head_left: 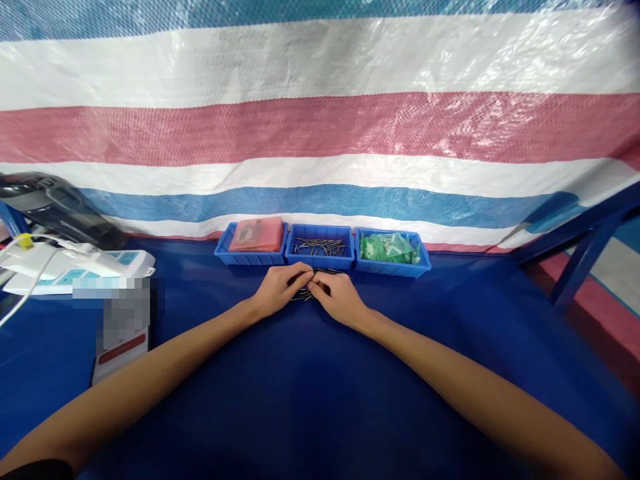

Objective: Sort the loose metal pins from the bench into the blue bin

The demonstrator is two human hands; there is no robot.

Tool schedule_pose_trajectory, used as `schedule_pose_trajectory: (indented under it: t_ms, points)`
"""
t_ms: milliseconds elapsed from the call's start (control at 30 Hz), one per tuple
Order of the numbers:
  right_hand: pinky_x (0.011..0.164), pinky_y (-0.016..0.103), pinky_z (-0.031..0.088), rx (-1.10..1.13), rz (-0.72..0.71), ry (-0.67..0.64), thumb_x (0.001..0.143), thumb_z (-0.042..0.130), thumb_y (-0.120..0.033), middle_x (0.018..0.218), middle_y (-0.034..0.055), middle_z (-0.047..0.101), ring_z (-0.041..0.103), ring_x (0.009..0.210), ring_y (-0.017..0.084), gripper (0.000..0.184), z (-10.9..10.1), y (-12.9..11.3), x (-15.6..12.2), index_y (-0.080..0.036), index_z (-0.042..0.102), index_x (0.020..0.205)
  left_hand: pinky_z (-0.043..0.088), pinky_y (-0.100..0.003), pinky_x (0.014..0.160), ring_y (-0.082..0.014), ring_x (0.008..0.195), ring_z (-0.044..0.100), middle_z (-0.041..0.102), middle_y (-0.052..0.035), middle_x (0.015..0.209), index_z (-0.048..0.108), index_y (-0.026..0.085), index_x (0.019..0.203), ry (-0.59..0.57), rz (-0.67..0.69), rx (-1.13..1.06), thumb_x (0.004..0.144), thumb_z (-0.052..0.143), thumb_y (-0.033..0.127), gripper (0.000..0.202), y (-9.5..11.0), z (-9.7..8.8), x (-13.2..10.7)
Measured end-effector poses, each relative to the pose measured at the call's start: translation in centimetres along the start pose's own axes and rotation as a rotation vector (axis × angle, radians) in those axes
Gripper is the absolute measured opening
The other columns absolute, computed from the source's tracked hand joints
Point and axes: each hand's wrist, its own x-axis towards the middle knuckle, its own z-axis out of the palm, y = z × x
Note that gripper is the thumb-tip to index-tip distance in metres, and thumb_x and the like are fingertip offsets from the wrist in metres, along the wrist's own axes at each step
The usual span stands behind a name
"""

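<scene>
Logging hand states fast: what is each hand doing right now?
Left hand: fingers curled on the small loose metal pins; a grip cannot be told.
Right hand: fingertips pinched at the same pins; a grip cannot be told.

head-worn view, forward-down, over table (320, 400)

Makeshift assembly workshop: 3 blue parts bins (320, 248), blue-covered bench (310, 387), striped tarp backdrop (320, 127).

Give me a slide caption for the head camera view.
Both hands meet over small metal pins on a blue table, before three blue bins.
</scene>
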Motion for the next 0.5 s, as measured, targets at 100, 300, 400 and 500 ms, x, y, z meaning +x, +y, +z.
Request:
schedule_pose_trajectory:
  t_ms: [100,300,400,500]
  points:
    - [0.053,0.023,0.026,-0.006,-0.005,-0.002,0.087,0.048,-0.021,0.053,-0.0042,0.047,0.039,0.049,0.009,0.026,0.03,0.00,0.02,-0.017,0.051,0.061,0.045,-0.018,0.067,-0.0096,0.066,0.059,0.065,0.0006,0.077,0.062,0.016,0.090,-0.049,0.002,0.011,0.094,0.041,0.034,0.028,0.10,-0.01,0.20]
    - [0.054,0.023,0.027,-0.010,-0.012,-0.005,0.088,0.048,-0.020,0.054,-0.0040,0.049,0.041,0.049,0.009,0.025,-0.08,-0.14,-0.01,-0.017,0.052,0.064,0.044,-0.017,0.066,-0.0092,0.067,0.058,0.065,0.0007,0.078,0.062,0.016,0.090,-0.050,0.006,0.011,0.095,0.041,0.033,0.028,-0.02,0.00,0.21]
    - [0.054,0.023,0.027,-0.020,-0.013,-0.011,0.088,0.048,-0.020,0.054,-0.0038,0.049,0.042,0.050,0.009,0.025,-0.13,-0.20,-0.01,-0.017,0.053,0.064,0.044,-0.017,0.065,-0.0089,0.065,0.058,0.065,0.0011,0.076,0.063,0.016,0.089,-0.039,0.004,0.010,0.095,0.041,0.035,0.029,-0.19,0.04,0.12]
    - [0.054,0.023,0.027,-0.031,-0.009,-0.012,0.088,0.048,-0.020,0.054,-0.0035,0.050,0.042,0.050,0.009,0.025,-0.11,-0.19,-0.01,-0.017,0.053,0.064,0.044,-0.017,0.064,-0.0089,0.064,0.057,0.064,0.0009,0.074,0.063,0.016,0.088,-0.031,0.000,0.012,0.095,0.040,0.036,0.031,-0.33,0.10,0.05]
